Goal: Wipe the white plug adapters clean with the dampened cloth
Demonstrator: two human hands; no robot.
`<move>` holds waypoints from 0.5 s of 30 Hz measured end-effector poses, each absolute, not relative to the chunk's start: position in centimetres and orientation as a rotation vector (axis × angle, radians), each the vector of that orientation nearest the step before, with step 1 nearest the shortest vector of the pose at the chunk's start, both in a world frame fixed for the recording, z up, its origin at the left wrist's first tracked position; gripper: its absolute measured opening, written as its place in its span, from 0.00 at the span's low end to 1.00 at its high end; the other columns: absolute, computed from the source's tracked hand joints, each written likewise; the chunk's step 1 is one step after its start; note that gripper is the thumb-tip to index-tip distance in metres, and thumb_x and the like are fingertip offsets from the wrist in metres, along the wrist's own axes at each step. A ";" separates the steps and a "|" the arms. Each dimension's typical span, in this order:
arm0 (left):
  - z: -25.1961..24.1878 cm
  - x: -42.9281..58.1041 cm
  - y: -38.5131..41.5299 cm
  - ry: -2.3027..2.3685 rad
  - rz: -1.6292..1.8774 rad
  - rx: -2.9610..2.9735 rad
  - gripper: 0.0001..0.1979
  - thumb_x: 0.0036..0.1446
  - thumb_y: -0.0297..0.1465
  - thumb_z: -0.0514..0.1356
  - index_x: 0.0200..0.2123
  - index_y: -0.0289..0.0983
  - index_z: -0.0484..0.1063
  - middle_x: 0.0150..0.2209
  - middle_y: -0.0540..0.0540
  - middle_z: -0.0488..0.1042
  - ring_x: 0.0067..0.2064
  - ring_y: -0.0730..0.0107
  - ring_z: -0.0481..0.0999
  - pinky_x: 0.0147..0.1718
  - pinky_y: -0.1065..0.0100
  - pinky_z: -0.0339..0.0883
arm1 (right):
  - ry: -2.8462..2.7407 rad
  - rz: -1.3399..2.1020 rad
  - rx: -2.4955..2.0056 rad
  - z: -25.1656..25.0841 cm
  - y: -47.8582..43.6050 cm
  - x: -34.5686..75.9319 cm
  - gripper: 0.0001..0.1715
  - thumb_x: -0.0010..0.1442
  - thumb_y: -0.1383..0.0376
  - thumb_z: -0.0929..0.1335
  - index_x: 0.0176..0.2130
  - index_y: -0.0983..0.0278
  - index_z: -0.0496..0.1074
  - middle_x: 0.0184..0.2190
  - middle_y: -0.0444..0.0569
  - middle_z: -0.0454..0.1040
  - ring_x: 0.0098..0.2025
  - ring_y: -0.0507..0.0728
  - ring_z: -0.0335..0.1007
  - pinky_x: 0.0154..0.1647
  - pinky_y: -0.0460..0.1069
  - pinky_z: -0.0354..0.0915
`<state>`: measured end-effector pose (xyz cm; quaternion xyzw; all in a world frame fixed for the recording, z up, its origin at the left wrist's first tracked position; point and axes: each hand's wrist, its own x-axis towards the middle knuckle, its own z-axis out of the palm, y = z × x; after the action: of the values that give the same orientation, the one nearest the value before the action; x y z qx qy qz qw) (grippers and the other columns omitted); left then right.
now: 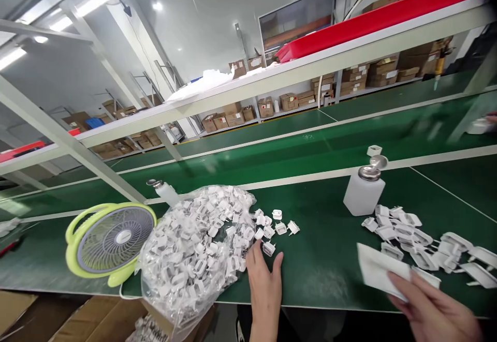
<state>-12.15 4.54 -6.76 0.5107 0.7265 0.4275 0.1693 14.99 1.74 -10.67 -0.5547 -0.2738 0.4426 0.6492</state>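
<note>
My left hand (pixel 264 280) rests at the near edge of the green belt, its fingers apart, with the fingertips beside a small white plastic part (pixel 268 249). Several such parts lie loose by a clear plastic bag (pixel 194 249) stuffed with more of them. My right hand (pixel 430 308) pinches a white cloth (pixel 378 269) by its edge, just next to a spread pile of larger white plastic parts (pixel 411 238). Behind that pile stands a white pump dispenser bottle (pixel 364 192) with a metal top.
A lime-green desk fan (pixel 111 238) lies at the left, and a second dispenser bottle (pixel 165 192) lies behind the bag. Cardboard boxes (pixel 101 321) sit below the near belt edge. A shelf frame (pixel 272 80) spans overhead, and another person's hand (pixel 491 118) shows at the far right.
</note>
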 end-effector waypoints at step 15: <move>-4.7 -9.0 2.5 1.198 1.435 1.270 0.17 0.60 0.37 0.68 0.50 0.39 0.83 0.47 0.38 0.85 0.45 0.53 0.85 0.44 0.63 0.79 | -1.983 0.285 -0.832 -2.3 3.5 7.4 0.26 0.68 0.75 0.60 0.60 0.61 0.72 0.38 0.50 0.75 0.38 0.54 0.75 0.40 0.46 0.74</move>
<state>-9.00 2.53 -4.73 0.5080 0.4796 0.5744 0.4266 7.44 3.54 -2.26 -0.3391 -0.8083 0.1160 0.4672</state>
